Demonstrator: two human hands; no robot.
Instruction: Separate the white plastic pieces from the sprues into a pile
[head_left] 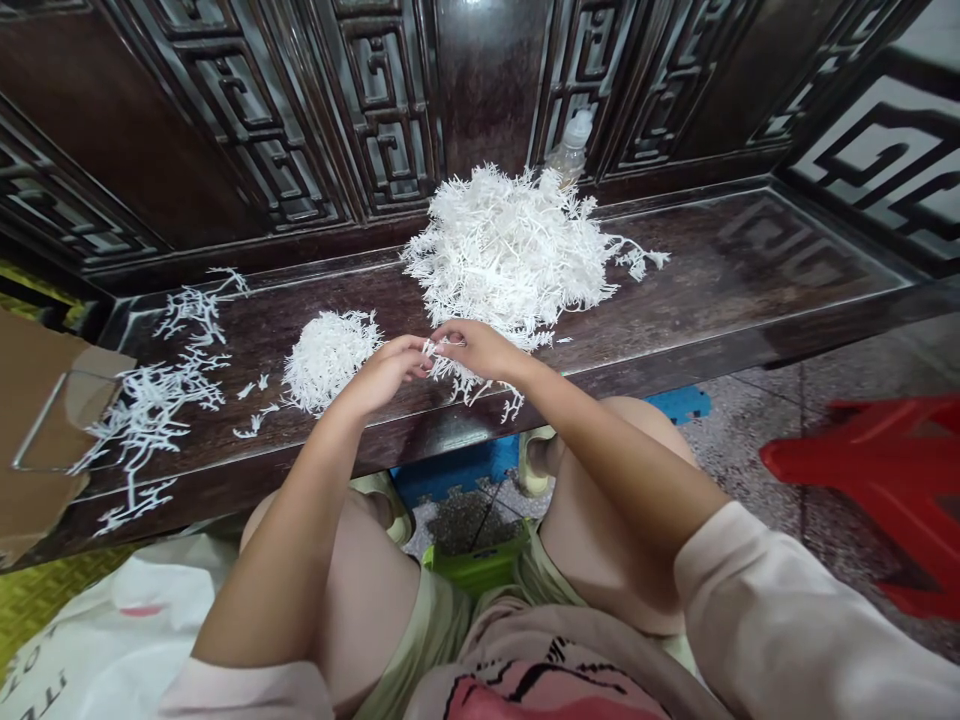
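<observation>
My left hand (390, 368) and my right hand (476, 348) meet over the front of a dark wooden bench (750, 280). Both pinch the same white branching plastic sprue (480, 385), whose twigs hang below my right hand. Just behind my hands rises a big heap of white sprues (514, 250). To the left of my left hand lies a small mound of tiny white pieces (328, 358).
Bare white sprue stems (154, 400) are scattered on the bench's left part. A plastic bottle (570, 150) stands behind the heap against the carved backrest. A cardboard box (37, 420) is at far left, a red plastic stool (892, 480) at right, a white bag (112, 630) by my left knee.
</observation>
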